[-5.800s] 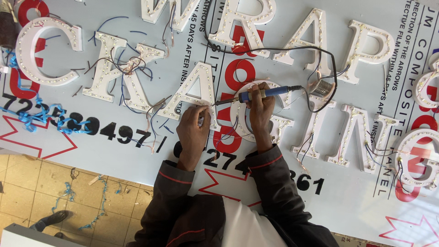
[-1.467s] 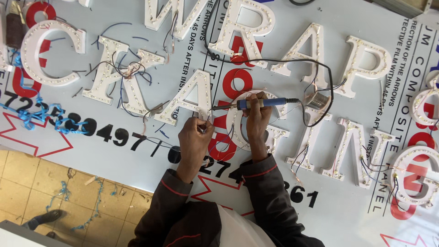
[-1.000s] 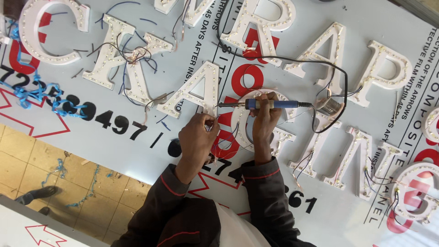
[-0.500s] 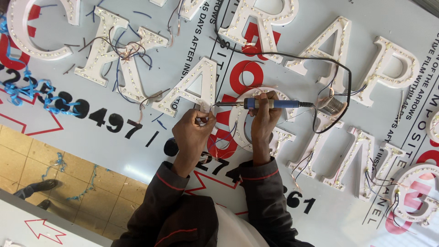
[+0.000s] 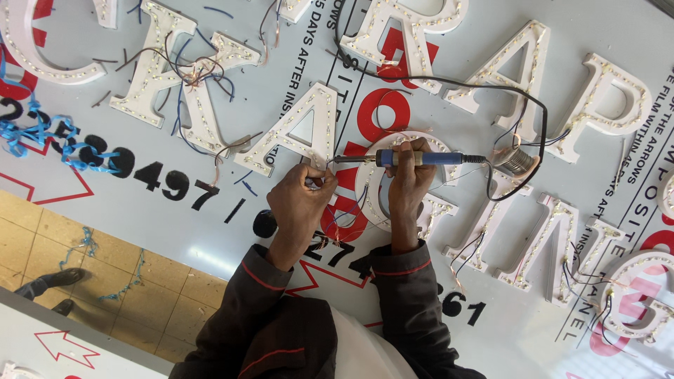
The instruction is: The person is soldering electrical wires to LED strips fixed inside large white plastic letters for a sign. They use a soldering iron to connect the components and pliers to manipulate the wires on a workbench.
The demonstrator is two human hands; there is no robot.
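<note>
The white printed panel [image 5: 210,231] lies flat so the letters stay put. The A-shaped letter [image 5: 298,133], matte white and studded with tiny lamps, sits just above my hands. My right hand [image 5: 407,182] is wrapped around the blue-handled soldering iron [image 5: 407,158], tip aimed left. My left hand [image 5: 298,200] pinches thin wire [image 5: 316,184] steady at that tip.
</note>
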